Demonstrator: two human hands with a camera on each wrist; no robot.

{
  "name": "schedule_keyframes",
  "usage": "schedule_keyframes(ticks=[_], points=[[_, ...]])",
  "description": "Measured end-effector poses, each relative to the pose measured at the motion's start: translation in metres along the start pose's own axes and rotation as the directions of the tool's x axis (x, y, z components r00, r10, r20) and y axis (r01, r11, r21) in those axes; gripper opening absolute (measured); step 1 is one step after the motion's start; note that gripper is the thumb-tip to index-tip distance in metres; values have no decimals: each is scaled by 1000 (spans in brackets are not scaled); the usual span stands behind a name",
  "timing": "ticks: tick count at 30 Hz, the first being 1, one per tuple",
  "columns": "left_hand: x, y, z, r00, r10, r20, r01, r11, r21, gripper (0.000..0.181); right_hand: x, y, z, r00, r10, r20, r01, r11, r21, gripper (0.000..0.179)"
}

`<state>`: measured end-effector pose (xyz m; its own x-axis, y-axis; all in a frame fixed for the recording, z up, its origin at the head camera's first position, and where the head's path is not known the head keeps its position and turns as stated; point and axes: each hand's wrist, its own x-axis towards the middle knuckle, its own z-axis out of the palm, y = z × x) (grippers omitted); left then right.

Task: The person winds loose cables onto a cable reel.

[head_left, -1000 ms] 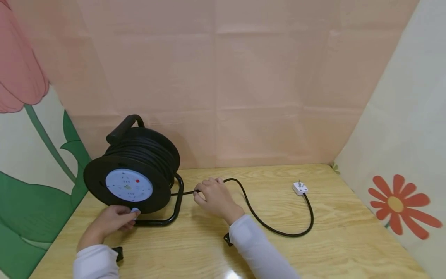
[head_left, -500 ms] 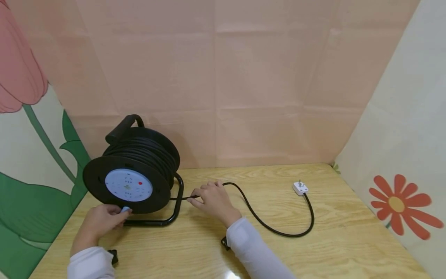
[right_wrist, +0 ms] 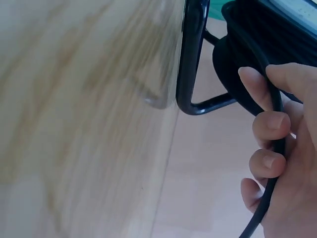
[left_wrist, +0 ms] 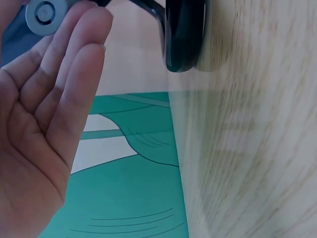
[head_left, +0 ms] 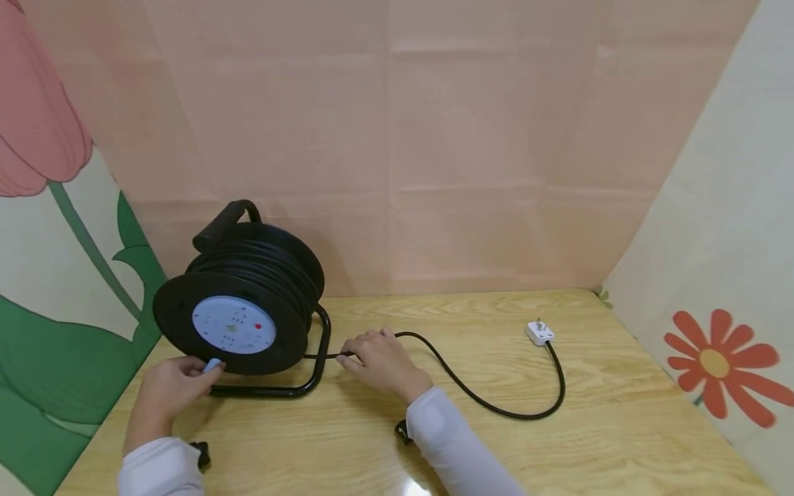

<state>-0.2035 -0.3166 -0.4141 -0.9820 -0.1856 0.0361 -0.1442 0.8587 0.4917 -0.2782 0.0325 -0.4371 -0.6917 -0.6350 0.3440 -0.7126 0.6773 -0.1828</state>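
A black cable reel [head_left: 254, 272] stands on the table at the left, its round pale-blue socket panel [head_left: 233, 324] facing me. At the lower front of the drum, my left hand [head_left: 167, 393] pinches the light-blue crank knob [head_left: 212, 365] between thumb and fingers; in the left wrist view the knob [left_wrist: 45, 13] shows at the top, the other fingers extended. Right of the reel, my right hand [head_left: 381, 364] grips the black cable [head_left: 459, 377]. The right wrist view has this cable [right_wrist: 278, 146] running through the curled fingers up to the drum.
A white three-pin plug [head_left: 540, 333] lies at the right on the cable's end, pins up. The reel's black tube stand [head_left: 273, 391] rests on the wood-grain table [head_left: 595, 441]. A pink backdrop [head_left: 459, 138] rises behind, with flower-printed walls at both sides.
The crank knob and left hand have moved left and slightly up along the drum's lower edge; the panel has turned clockwise. The right hand has shifted slightly left and down with the cable.
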Motion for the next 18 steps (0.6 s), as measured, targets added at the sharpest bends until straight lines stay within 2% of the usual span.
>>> schedule_keyframes(ticks=[6,11,15,18], points=[[0,-2,0,1000,-31,-5,31,999,-28,56,0,1,-1,999,-6,31,5,1000,11,30],[1,-3,2,999,-21,-29,19,998,-55,54,-1,8,-13,999,9,52,-14,994,112,32],[1,-4,2,999,-27,-26,24,996,-81,55,-9,22,-26,995,63,76,-74,984,162,37],[0,-4,2,999,-44,-11,42,995,-96,58,-18,39,-32,995,64,81,-76,985,157,41]])
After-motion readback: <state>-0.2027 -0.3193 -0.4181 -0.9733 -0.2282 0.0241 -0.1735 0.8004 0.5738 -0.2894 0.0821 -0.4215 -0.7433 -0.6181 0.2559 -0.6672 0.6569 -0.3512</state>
